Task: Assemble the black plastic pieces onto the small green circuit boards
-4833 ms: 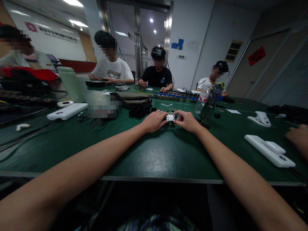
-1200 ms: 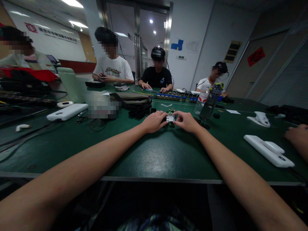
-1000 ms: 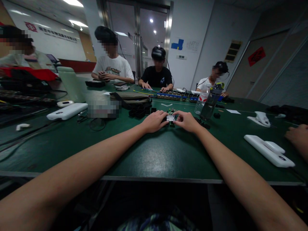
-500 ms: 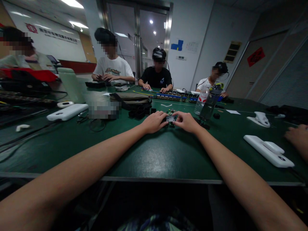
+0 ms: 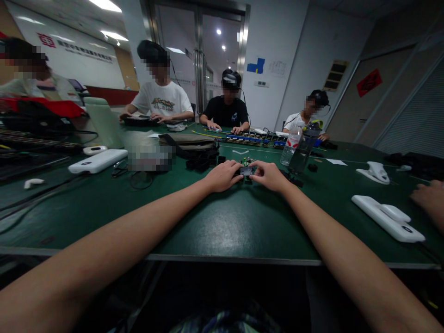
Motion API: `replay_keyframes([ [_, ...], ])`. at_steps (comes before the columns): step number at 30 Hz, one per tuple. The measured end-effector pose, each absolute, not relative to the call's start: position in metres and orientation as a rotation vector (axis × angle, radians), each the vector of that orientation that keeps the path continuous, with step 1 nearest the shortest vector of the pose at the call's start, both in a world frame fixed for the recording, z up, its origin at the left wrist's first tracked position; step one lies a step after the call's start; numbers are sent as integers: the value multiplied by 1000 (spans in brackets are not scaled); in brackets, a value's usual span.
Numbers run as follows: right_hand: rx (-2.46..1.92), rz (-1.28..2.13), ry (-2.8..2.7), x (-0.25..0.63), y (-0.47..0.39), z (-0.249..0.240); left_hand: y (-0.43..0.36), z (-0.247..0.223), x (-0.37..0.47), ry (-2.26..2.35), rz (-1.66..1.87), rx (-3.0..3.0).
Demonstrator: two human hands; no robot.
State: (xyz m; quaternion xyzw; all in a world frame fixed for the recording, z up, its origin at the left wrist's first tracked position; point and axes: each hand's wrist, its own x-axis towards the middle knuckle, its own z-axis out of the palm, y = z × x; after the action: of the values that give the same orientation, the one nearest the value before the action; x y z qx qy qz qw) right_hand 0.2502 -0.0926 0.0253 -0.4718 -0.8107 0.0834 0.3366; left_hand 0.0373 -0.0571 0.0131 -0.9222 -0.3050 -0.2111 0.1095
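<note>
Fingers of the left hand (image 5: 222, 176) close on the left side of a small, flat, grey rectangular piece (image 5: 246, 171), with the thumb at its near corner. On the opposite side, the right hand (image 5: 269, 175) pinches the piece between a bent index finger and the thumb, its other fingers curled. The piece lies just right of the centre of the frame, level between the two hands, above the dark green tabletop (image 5: 222, 226). Small green parts (image 5: 248, 161) show just beyond it and below its near edge; they are too small to make out in detail.

To the left of the hands sit black blocky plastic pieces (image 5: 200, 162), with an olive-brown fabric bag with a dark strap (image 5: 189, 142) behind them. Right of centre, a clear plastic bottle with a red-and-white label (image 5: 290, 147) stands beside a dark translucent bottle (image 5: 301, 155). Long blue-and-black strips (image 5: 247, 139) lie farther back.

At the left of the frame, a white oblong device (image 5: 98, 161) rests near a tall pale green bottle (image 5: 101, 124). Toward the right edge lies a larger-looking white device (image 5: 383, 218), and a person's hand (image 5: 428, 196) shows beyond it. Other people sit across the table.
</note>
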Motion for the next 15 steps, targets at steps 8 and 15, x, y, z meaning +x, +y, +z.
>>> replay_keyframes([
  [8, -1233, 218, -2119, 250, -92, 26, -56, 12, 38, -892, -624, -2705],
  [15, -1225, 224, -2120, 251, -91, 25, -53, 10, 37, -866, -642, -2698],
])
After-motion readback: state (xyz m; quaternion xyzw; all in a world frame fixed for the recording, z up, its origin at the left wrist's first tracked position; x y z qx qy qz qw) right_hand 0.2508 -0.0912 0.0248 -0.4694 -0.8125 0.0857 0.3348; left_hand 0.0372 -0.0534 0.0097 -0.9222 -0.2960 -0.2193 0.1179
